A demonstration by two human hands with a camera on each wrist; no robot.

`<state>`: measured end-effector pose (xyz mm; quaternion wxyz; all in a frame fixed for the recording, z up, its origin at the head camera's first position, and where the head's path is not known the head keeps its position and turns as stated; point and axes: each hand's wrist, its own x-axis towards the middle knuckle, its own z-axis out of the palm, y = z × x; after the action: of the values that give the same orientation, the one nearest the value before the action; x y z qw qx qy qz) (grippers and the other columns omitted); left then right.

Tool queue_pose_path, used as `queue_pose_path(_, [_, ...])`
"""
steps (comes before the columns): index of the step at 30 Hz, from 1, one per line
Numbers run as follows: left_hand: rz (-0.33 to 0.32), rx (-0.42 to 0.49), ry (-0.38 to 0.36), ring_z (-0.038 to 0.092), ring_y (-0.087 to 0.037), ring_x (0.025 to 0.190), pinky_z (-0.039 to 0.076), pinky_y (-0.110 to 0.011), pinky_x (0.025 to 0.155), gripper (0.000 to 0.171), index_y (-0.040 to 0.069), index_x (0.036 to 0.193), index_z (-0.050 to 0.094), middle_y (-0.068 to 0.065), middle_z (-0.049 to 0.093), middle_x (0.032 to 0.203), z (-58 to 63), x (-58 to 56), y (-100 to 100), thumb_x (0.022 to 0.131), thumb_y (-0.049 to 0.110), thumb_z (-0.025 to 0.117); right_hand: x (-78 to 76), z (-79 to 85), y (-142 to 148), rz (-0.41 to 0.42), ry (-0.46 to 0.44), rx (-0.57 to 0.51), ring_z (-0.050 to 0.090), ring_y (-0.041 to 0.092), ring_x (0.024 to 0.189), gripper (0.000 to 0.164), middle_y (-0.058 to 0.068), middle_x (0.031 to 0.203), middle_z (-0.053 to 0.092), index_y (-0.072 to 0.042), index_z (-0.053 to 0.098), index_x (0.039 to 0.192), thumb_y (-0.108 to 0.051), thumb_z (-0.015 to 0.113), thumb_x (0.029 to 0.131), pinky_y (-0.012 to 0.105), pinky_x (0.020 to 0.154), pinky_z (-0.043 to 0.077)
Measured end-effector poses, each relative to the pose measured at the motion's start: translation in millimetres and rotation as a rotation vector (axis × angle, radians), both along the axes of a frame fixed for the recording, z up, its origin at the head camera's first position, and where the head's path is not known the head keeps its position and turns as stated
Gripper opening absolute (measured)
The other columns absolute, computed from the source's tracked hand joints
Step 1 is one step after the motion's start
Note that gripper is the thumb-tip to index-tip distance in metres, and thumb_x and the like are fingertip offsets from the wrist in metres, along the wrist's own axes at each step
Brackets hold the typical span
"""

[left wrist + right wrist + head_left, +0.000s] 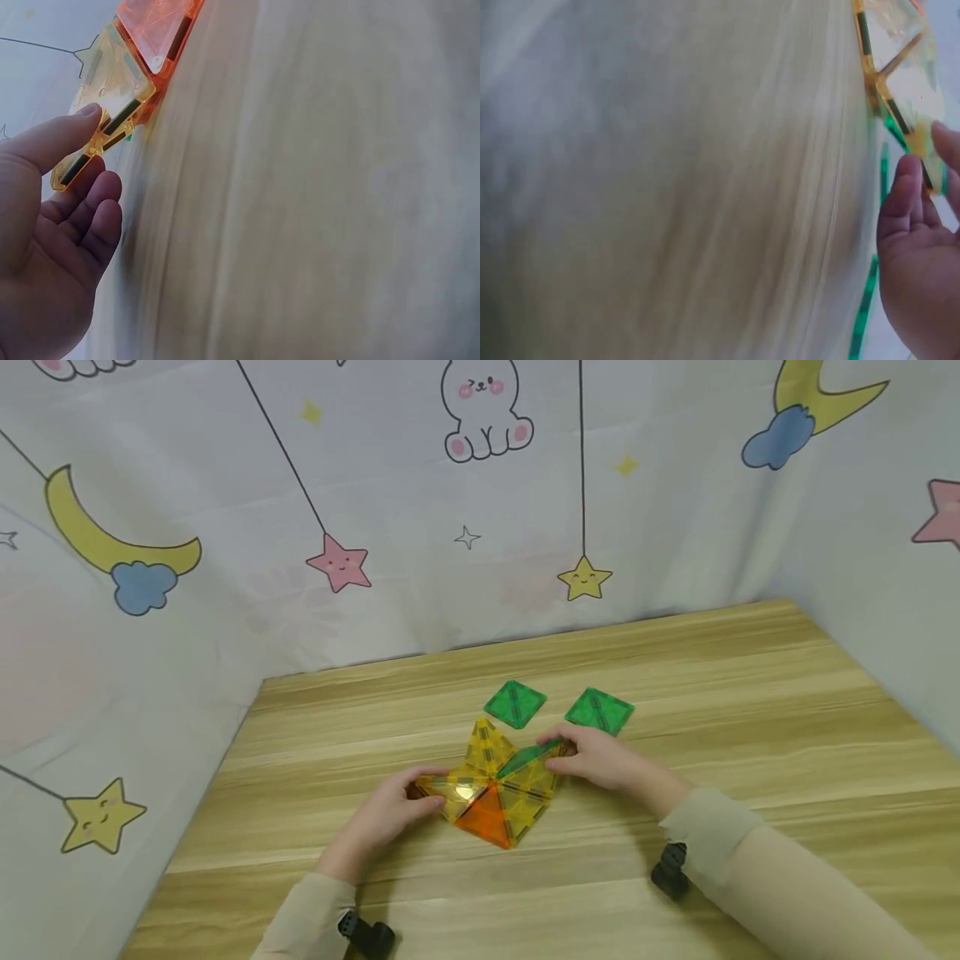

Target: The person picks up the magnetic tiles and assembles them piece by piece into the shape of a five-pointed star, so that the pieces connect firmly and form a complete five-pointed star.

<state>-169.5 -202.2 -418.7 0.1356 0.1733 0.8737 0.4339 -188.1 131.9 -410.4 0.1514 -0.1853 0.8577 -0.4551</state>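
Yellow, orange and green translucent magnetic tiles join around one middle point in the head view. My left hand (390, 810) pinches the yellow tiles (116, 71) on the left side, thumb on top and fingers beneath. Beside them lies an orange triangular tile (489, 818) at the near side. My right hand (592, 758) pinches the outer corner of the yellow tiles (536, 785) on the right, next to a tilted green tile (525, 760). Another yellow point (485, 745) reaches toward the back. In both wrist views the gripped corners are raised off the table.
Two green diamond shapes, each of two triangles, lie behind the build: one green diamond (515, 704) at the middle, the other green diamond (598, 710) just beyond my right hand. The wood-grain table (300, 827) meets a printed cloth (405, 527) at its back edge.
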Motion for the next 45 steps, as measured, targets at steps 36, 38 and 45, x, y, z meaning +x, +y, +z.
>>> queue_pose_path(36, [0.092,-0.075,0.037,0.051,-0.020,0.087,0.043,-0.035,0.073,0.049,0.016,0.131,0.054,-0.011,0.050,0.121,3.8,-6.8,-7.1,0.085,0.018,0.070,6.0,-0.6,79.1,0.074,0.227,0.427,0.046,0.035,0.106,0.065,0.018,0.117,0.047,-0.011,0.056,0.126,-0.049,0.073,0.076,0.050,0.086,0.041])
queue_pose_path(38, [0.097,-0.079,0.047,0.050,-0.022,0.091,0.043,-0.038,0.076,0.051,0.015,0.132,0.053,-0.014,0.048,0.125,4.7,-7.4,-6.5,0.084,0.017,0.070,11.1,-0.5,78.3,0.092,0.223,0.419,0.046,0.034,0.106,0.066,0.017,0.117,0.047,-0.012,0.056,0.125,-0.052,0.073,0.075,0.050,0.085,0.041])
queue_pose_path(45, [0.102,-0.128,0.128,0.047,-0.032,0.111,0.040,-0.048,0.091,0.053,0.010,0.132,0.052,-0.019,0.045,0.124,8.5,-7.2,-4.0,0.083,0.015,0.071,31.1,-3.4,67.7,0.116,0.259,0.410,0.051,0.028,0.103,0.065,0.013,0.115,0.048,-0.012,0.057,0.121,-0.056,0.071,0.075,0.046,0.085,0.044])
